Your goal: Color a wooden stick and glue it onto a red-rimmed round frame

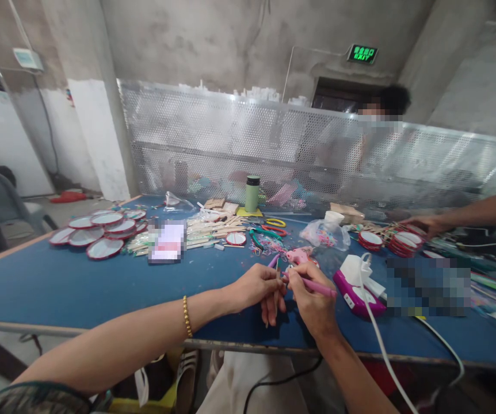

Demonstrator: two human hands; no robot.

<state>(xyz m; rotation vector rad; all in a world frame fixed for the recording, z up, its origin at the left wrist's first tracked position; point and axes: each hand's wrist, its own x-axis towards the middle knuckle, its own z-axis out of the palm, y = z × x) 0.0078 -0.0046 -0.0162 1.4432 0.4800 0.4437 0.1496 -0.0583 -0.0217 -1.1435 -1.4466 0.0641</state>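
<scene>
One pen [320, 287] in right hand [312, 300]

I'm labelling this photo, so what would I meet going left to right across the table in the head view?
The leftmost red-rimmed discs, blurred bright screen, left hand with a thin stick, right hand gripping a pink pen-like tool, purple power strip, another person's hand.

Gold beaded bracelet [186, 316], dark camouflage-patterned sleeve [36, 398], cream trousers [252, 382]
</scene>
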